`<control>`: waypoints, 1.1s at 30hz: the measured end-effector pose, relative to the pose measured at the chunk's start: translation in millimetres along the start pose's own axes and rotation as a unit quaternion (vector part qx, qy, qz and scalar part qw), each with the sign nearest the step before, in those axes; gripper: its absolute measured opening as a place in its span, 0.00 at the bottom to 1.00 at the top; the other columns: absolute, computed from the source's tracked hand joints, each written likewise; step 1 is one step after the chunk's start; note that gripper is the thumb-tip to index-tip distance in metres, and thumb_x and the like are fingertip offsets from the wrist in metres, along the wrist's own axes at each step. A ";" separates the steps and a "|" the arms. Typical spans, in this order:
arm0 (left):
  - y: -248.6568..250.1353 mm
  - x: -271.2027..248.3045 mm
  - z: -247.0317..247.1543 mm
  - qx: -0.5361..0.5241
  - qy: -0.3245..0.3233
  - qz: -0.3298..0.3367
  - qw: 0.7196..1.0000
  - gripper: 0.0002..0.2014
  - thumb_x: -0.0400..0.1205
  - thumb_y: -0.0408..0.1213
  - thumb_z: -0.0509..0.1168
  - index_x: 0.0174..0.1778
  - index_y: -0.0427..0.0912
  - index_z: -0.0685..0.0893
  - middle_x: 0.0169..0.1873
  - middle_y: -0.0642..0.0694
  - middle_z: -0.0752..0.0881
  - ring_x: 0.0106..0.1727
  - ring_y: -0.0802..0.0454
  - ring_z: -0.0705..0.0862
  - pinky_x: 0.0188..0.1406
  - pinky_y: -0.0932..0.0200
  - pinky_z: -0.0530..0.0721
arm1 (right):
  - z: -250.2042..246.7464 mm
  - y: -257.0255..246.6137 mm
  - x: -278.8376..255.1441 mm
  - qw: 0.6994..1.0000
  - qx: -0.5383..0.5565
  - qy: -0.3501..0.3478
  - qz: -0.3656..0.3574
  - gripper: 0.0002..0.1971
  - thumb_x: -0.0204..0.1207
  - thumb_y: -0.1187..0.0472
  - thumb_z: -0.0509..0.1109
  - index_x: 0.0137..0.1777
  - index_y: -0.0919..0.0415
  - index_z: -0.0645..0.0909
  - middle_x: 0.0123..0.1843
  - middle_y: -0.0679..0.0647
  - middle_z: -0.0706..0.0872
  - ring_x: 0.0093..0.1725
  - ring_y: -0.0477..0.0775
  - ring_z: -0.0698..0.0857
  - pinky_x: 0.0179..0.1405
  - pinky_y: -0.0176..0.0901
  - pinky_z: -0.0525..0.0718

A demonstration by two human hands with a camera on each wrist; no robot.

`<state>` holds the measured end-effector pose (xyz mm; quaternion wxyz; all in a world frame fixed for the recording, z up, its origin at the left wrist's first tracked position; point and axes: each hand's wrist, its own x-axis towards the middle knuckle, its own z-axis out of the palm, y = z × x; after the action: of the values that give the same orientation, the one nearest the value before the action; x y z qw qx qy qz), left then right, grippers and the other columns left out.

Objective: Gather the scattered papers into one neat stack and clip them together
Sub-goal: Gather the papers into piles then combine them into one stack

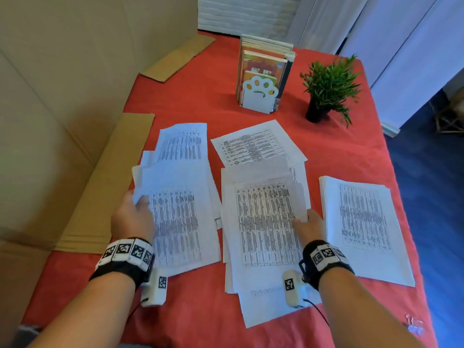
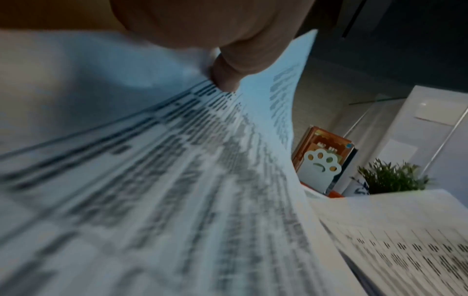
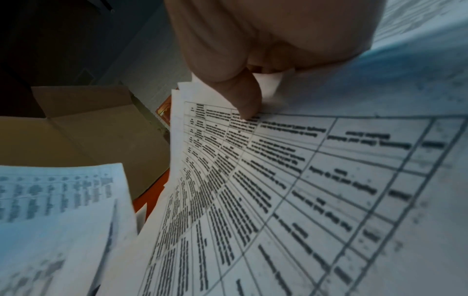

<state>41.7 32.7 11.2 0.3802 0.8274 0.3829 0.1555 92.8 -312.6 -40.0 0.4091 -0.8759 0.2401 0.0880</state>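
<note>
Printed sheets with tables lie in loose piles on the red tablecloth (image 1: 200,101). My left hand (image 1: 134,212) grips the left pile (image 1: 180,217) at its left edge, thumb on top (image 2: 225,80), fingers under the lifted sheets. My right hand (image 1: 307,224) pinches the right edge of the middle pile (image 1: 263,222), thumb (image 3: 247,102) pressed on the top sheet. A neater stack (image 1: 364,227) lies at the right. One more sheet (image 1: 256,144) lies behind the middle pile, another (image 1: 183,144) behind the left pile. A pale binder clip (image 1: 413,324) sits near the front right table edge.
A paw-shaped white bookend with books (image 1: 261,94) and a small potted plant (image 1: 329,89) stand at the back. Flattened cardboard (image 1: 105,182) lines the table's left side, with a cardboard wall beyond it. The table's right edge drops to a blue floor.
</note>
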 end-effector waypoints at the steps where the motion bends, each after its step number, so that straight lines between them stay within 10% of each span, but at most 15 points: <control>1: 3.4 -0.5 -2.0 -0.015 0.000 -0.011 1.000 0.15 0.85 0.41 0.59 0.61 0.34 0.78 0.45 0.35 0.83 0.53 0.32 0.84 0.47 0.48 0.79 | -3.9 0.1 -0.6 1.000 0.008 0.005 -0.001 0.06 0.77 0.68 0.62 0.52 0.62 0.75 0.40 0.57 0.82 0.39 0.60 0.83 0.33 0.45 0.83; 5: 4.5 4.2 -1.6 -0.062 -0.024 -0.037 0.997 0.16 0.82 0.42 0.63 0.60 0.34 0.81 0.50 0.35 0.85 0.52 0.38 0.83 0.49 0.54 0.74 | -19.5 1.6 -2.9 0.999 0.044 0.016 -0.013 0.30 0.78 0.70 0.63 0.78 0.50 0.63 0.64 0.50 0.80 0.59 0.56 0.82 0.57 0.43 0.79; 7: 1.3 2.1 2.7 -0.056 -0.069 -0.036 0.995 0.16 0.82 0.41 0.64 0.59 0.34 0.81 0.51 0.37 0.84 0.50 0.43 0.80 0.49 0.56 0.71 | -23.3 4.4 -2.0 0.999 0.017 0.025 -0.010 0.27 0.77 0.69 0.63 0.76 0.52 0.67 0.66 0.54 0.83 0.59 0.60 0.84 0.60 0.49 0.82; 12: -5.5 -24.1 26.3 -0.015 -0.225 -0.027 0.974 0.12 0.81 0.43 0.65 0.55 0.39 0.84 0.51 0.37 0.87 0.54 0.40 0.84 0.50 0.55 0.75 | -22.7 11.2 -6.8 0.998 0.027 -0.050 0.016 0.08 0.77 0.70 0.60 0.54 0.63 0.76 0.46 0.60 0.84 0.42 0.58 0.81 0.37 0.42 0.80; 16: -7.7 -55.8 58.8 0.032 -0.293 -0.055 0.954 0.19 0.83 0.48 0.61 0.60 0.35 0.83 0.49 0.42 0.86 0.44 0.46 0.81 0.44 0.59 0.77 | -14.7 17.2 -12.4 0.991 0.064 -0.106 0.048 0.11 0.80 0.70 0.60 0.60 0.71 0.75 0.51 0.67 0.81 0.37 0.53 0.77 0.32 0.39 0.76; 20: -11.8 -76.8 90.4 0.178 -0.303 -0.033 0.936 0.29 0.83 0.55 0.51 0.62 0.31 0.79 0.63 0.33 0.79 0.59 0.35 0.80 0.60 0.43 0.81 | -1.7 21.2 -24.6 0.948 0.202 -0.199 0.147 0.34 0.77 0.37 0.59 0.77 0.57 0.68 0.71 0.56 0.77 0.69 0.53 0.77 0.74 0.54 0.71; 23: -7.7 -91.5 106.9 0.219 -0.355 -0.006 0.909 0.23 0.85 0.47 0.47 0.64 0.34 0.76 0.67 0.31 0.73 0.67 0.34 0.72 0.69 0.40 0.73 | 2.7 17.5 -31.3 0.973 0.091 -0.197 0.084 0.24 0.81 0.48 0.61 0.70 0.63 0.66 0.62 0.61 0.79 0.61 0.57 0.80 0.67 0.56 0.78; 26: 8.5 -92.8 99.0 0.154 -0.297 -0.012 0.942 0.19 0.85 0.45 0.52 0.66 0.41 0.76 0.67 0.36 0.72 0.69 0.36 0.71 0.69 0.40 0.70 | -2.2 20.8 -33.6 0.987 0.009 -0.159 -0.009 0.11 0.76 0.70 0.60 0.57 0.60 0.70 0.47 0.57 0.81 0.39 0.50 0.80 0.34 0.39 0.80; 33: -13.1 -12.8 52.2 0.166 -0.094 -0.130 0.973 0.27 0.76 0.38 0.67 0.72 0.46 0.71 0.78 0.39 0.61 0.76 0.34 0.60 0.73 0.31 0.62 | -13.8 36.7 -22.4 0.986 0.086 -0.137 0.045 0.11 0.73 0.75 0.63 0.52 0.62 0.77 0.42 0.59 0.82 0.39 0.53 0.81 0.37 0.38 0.80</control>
<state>55.2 1.9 -32.7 0.2891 0.8331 0.4699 -0.0388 54.7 -335.5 -48.0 0.5080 -0.8051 0.2275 0.2048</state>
